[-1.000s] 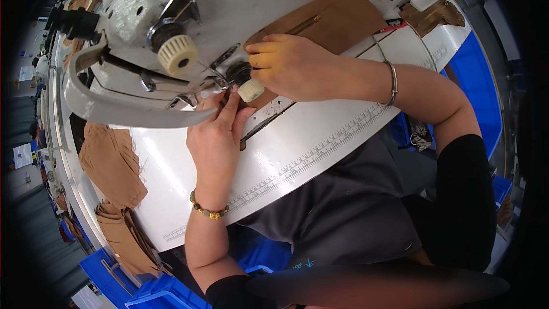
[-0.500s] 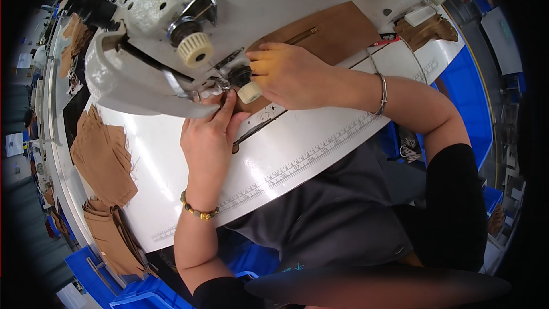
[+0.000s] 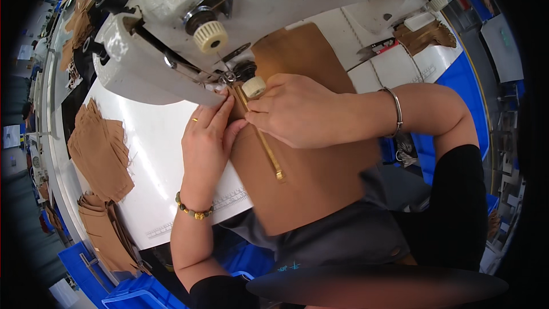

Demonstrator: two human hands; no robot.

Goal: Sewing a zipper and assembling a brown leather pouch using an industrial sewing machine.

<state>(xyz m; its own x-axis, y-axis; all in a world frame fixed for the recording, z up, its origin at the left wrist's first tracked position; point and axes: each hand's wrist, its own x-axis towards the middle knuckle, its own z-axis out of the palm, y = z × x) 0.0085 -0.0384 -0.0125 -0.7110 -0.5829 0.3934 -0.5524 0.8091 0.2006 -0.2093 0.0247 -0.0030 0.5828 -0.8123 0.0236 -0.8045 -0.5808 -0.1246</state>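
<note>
A brown panel (image 3: 320, 177), leather or cloth, lies under the white sewing machine (image 3: 143, 68) and hangs over the table's front edge onto my lap. A gold metal zipper (image 3: 267, 151) runs along it, from near the presser foot (image 3: 229, 77) toward me. My left hand (image 3: 207, 131) holds the panel's left edge just in front of the foot, thumb and fingers close together. Right of the zipper, my right hand (image 3: 303, 111) has its fingers bent and pressed together on the panel. A cream knob (image 3: 253, 86) by the needle partly hides the seam area.
Stacked brown pieces (image 3: 100, 154) lie at the table's left edge, with more folded pieces (image 3: 108, 232) below. Red-handled snips (image 3: 380, 47) and a brown scrap (image 3: 426, 35) sit at the far right. Blue bins (image 3: 143, 292) stand below the table. A printed ruler (image 3: 231, 197) follows its front edge.
The panel has swung round and come toward me, now covering the table's front edge, with its zipper pointing at me. My right hand has moved nearer and closed on it; my left stays by the foot.
</note>
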